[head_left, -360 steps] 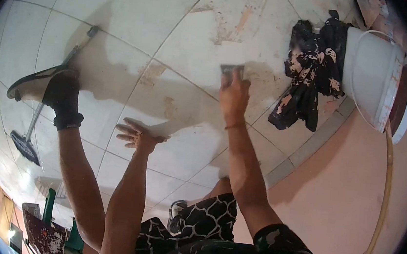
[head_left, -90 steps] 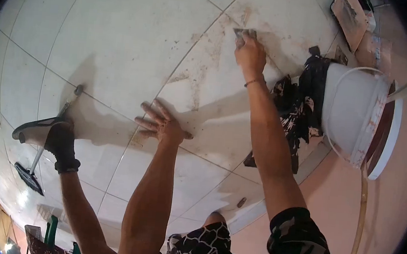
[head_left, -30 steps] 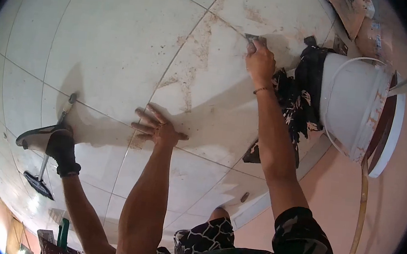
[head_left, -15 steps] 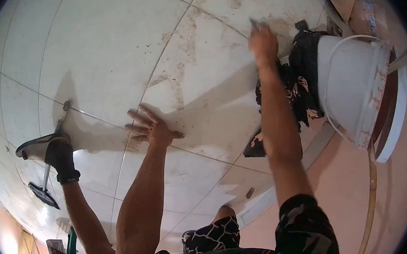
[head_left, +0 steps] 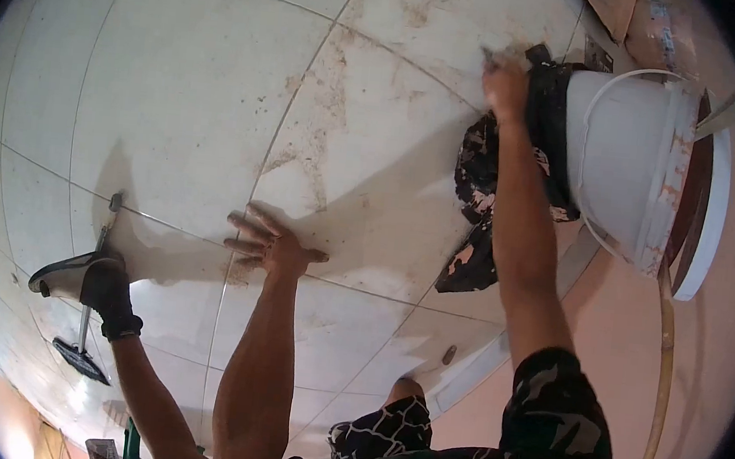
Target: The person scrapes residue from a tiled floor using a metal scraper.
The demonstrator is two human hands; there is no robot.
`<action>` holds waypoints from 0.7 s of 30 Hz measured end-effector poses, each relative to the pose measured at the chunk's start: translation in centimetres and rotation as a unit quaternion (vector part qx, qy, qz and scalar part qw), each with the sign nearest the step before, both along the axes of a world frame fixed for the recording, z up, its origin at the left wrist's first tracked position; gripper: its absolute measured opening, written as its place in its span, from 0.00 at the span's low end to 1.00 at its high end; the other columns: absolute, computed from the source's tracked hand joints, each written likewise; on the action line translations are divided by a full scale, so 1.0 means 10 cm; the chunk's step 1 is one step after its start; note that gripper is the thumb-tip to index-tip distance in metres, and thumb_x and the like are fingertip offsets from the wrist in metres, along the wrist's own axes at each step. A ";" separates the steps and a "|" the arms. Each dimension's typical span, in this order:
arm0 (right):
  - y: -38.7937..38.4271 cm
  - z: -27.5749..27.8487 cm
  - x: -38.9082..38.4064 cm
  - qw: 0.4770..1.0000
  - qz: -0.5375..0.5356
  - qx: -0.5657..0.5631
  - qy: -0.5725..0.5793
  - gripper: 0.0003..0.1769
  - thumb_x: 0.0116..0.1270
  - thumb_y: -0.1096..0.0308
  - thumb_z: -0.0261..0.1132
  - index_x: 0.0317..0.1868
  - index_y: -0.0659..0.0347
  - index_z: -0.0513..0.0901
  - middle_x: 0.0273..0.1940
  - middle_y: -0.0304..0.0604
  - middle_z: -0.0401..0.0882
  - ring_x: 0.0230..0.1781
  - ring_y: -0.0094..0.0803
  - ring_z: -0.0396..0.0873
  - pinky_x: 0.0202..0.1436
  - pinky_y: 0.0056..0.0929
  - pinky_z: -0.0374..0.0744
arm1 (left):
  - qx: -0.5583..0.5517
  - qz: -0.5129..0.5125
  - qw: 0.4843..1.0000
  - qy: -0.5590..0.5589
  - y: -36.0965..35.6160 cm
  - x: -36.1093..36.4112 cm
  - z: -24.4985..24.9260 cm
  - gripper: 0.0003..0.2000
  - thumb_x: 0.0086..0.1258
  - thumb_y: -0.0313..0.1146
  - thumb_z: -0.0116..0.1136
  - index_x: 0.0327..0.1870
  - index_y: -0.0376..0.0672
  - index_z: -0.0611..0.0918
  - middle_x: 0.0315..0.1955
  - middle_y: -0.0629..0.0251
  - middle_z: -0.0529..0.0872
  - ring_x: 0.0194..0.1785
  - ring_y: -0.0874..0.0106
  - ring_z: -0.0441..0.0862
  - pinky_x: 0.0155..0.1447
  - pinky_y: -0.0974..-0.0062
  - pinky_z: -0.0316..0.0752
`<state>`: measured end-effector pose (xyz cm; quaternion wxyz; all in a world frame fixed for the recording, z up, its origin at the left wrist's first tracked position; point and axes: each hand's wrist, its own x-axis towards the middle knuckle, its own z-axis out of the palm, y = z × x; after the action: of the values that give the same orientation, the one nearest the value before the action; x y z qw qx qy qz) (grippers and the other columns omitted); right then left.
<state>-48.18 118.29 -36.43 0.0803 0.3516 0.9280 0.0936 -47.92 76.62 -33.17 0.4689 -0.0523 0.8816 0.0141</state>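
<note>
My left hand (head_left: 275,245) lies with its fingers spread on the white tiled floor (head_left: 189,62), just below a strip of brown dirt. Further off, my right hand (head_left: 507,88) is closed and touches or hovers just over the floor. A small dark object sticks out past its fingertips, too blurred to name. Beside that hand and under its forearm is a crumpled black sheet (head_left: 476,178) with pinkish stains, reaching to the base of a white bucket (head_left: 623,148).
The white bucket's handle hangs loose beside a pink wall (head_left: 603,358), with a thin pole (head_left: 663,373) along it. A brush-like tool (head_left: 81,359) lies past my shod foot (head_left: 84,280). A small dark oval item (head_left: 449,354) lies near the wall.
My right hand has moved to the right, closer to the black sheet and bucket. My left hand has hardly moved.
</note>
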 end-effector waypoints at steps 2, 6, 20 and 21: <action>-0.29 0.15 0.12 0.977 -0.088 -0.134 0.139 0.19 0.61 0.57 0.57 0.46 0.59 0.80 0.47 0.54 0.77 0.48 0.51 0.76 0.53 0.42 0.73 | -0.015 0.005 1.000 -0.014 0.03 0.01 0.03 0.77 0.28 0.47 0.81 0.64 0.45 0.19 0.61 0.38 0.11 0.62 0.27 0.13 0.60 0.27 0.38; 0.29 -0.08 -0.03 0.997 -0.047 -0.037 0.058 0.17 0.63 0.55 0.55 0.41 0.58 0.82 0.42 0.53 0.79 0.45 0.49 0.77 0.47 0.44 0.75 | -0.016 -0.006 1.000 -0.010 0.00 0.01 0.07 0.75 0.29 0.48 0.80 0.65 0.39 0.22 0.62 0.33 0.15 0.62 0.24 0.17 0.60 0.26 0.39; 0.23 -0.25 0.27 0.971 -0.064 -0.074 0.220 0.20 0.61 0.52 0.56 0.46 0.56 0.81 0.47 0.52 0.78 0.44 0.51 0.77 0.48 0.41 0.76 | -0.001 -0.015 1.000 0.003 -0.01 0.02 -0.01 0.75 0.28 0.47 0.80 0.65 0.38 0.23 0.63 0.33 0.17 0.62 0.24 0.18 0.57 0.23 0.38; 0.23 -0.15 0.15 0.967 -0.082 -0.058 0.233 0.18 0.60 0.54 0.57 0.42 0.58 0.82 0.44 0.52 0.80 0.43 0.50 0.78 0.49 0.39 0.76 | -0.014 -0.014 1.000 -0.002 0.02 -0.01 -0.02 0.76 0.29 0.49 0.80 0.64 0.39 0.22 0.62 0.34 0.15 0.61 0.24 0.17 0.57 0.23 0.39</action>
<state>-46.71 120.61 -37.97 -0.1102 0.4332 0.8930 -0.0521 -48.04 76.85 -33.34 0.4705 -0.0467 0.8812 -0.0054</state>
